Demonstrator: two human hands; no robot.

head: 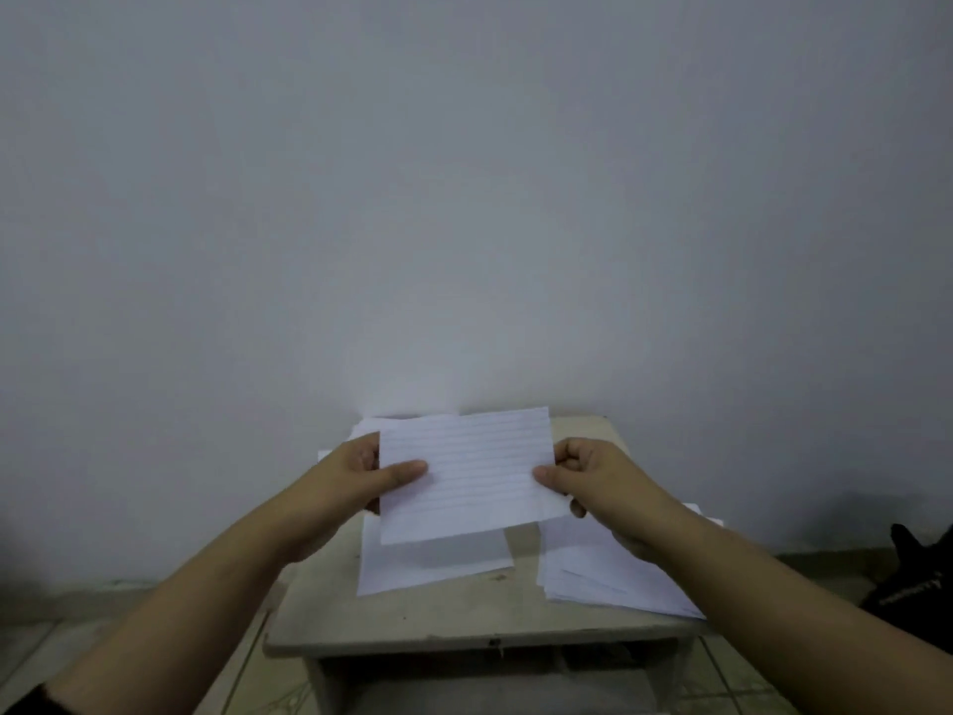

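A white lined sheet of paper [472, 474] is held up above a small low table [412, 619]. My left hand [361, 474] pinches its left edge, thumb on the front of the sheet and fingers behind. My right hand [588, 474] pinches the right edge the same way. Under the held sheet lies another white sheet [438, 565] flat on the table.
A stack of white papers [598, 575] lies on the table's right side, partly under my right forearm. More sheets [366, 425] show behind the held one. A plain wall stands close behind the table. A black object [913, 585] sits on the floor at the right.
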